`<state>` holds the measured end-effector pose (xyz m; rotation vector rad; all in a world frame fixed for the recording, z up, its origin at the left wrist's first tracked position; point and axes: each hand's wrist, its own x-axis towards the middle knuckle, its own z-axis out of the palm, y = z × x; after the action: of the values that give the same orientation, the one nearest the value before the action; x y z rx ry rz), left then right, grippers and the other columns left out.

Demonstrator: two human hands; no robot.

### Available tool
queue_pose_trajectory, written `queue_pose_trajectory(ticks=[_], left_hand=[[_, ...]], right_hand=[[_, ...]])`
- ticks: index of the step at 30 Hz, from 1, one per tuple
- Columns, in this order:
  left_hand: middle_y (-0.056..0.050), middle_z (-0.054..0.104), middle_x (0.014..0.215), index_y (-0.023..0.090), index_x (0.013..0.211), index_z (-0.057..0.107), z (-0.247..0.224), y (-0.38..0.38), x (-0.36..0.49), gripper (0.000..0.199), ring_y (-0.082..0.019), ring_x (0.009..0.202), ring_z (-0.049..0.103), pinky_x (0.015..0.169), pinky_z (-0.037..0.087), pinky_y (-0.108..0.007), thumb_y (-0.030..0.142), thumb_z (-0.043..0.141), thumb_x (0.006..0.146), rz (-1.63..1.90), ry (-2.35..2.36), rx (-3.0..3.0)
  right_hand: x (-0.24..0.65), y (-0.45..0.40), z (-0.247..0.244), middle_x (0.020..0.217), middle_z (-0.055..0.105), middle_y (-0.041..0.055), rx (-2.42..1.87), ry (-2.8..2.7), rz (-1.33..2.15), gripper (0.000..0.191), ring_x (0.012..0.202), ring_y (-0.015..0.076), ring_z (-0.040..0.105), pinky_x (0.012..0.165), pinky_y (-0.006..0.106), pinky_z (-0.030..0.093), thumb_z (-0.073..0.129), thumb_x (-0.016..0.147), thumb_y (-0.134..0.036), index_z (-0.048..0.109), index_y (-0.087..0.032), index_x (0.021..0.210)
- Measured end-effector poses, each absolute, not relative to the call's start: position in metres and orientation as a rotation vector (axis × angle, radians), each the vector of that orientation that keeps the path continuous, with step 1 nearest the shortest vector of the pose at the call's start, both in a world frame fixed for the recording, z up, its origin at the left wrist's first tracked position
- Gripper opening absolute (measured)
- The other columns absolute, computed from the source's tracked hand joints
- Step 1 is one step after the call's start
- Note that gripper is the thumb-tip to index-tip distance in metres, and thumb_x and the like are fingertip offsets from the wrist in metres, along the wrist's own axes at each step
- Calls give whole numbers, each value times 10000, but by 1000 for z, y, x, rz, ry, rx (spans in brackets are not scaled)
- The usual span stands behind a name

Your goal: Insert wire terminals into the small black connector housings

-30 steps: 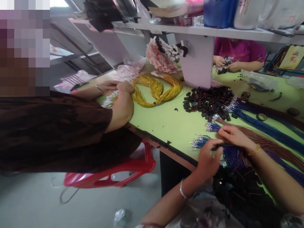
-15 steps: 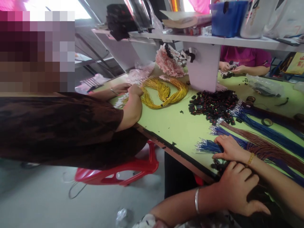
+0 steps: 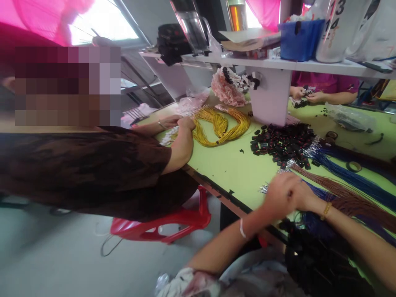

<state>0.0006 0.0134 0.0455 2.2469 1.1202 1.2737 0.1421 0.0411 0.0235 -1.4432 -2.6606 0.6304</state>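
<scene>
My left hand, with a pale bangle at the wrist, is blurred, its fingers curled. It meets my right hand, which wears a gold-coloured bracelet. The two hands touch above a bundle of blue wires, whose silvery terminal ends show just left of my left hand. Both sets of fingertips are mostly hidden, and what they pinch is unclear. Below my hands lies a dark heap of black pieces near my lap. Brown wires run beside my right forearm.
Black connector housings lie heaped on the green table. Yellow wires lie by a co-worker in a dark top, near a red stool. Across stands another person in magenta. A shelf holds a blue bin.
My left hand has moved up and left from above the dark heap to meet my right hand at the blue wires. The view has shifted, so the scene sits lower and farther right.
</scene>
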Motion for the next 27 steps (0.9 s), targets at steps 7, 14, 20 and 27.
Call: queue_pose_trajectory(ticks=[7, 14, 20, 27], left_hand=[[-168, 433, 1408, 168, 1294, 539, 5, 172, -84, 638, -343, 1351, 278, 1099, 210, -521, 559, 554, 790, 967, 1879, 2137], [-122, 390, 1448, 231, 1235, 581, -21, 180, -83, 494, -282, 1317, 342, 1065, 253, -495, 525, 489, 848, 742, 1691, 2312], [-142, 449, 1370, 211, 1222, 585, -14, 133, -73, 465, -313, 1307, 318, 1041, 248, -505, 484, 496, 857, 911, 1707, 2342], [-104, 613, 1001, 193, 1084, 642, 4, 111, -23, 351, -254, 953, 516, 840, 402, -404, 415, 583, 819, 768, 1574, 2333]], right_hand=[[141, 34, 26, 782, 594, 7, -1434, -2614, 574, 184, 748, 169, 503, 688, 279, 246, 625, 765, -323, 540, -197, 868], [142, 34, 25, 782, 591, 12, -1413, -2623, 571, 183, 754, 173, 497, 682, 281, 229, 603, 789, -347, 538, -195, 865], [141, 34, 23, 819, 601, 27, -1399, -2639, 507, 208, 769, 179, 497, 686, 286, 228, 614, 784, -360, 547, -189, 883], [143, 35, 21, 812, 596, 23, -1365, -2637, 509, 218, 754, 169, 493, 683, 278, 243, 623, 777, -356, 546, -184, 887]])
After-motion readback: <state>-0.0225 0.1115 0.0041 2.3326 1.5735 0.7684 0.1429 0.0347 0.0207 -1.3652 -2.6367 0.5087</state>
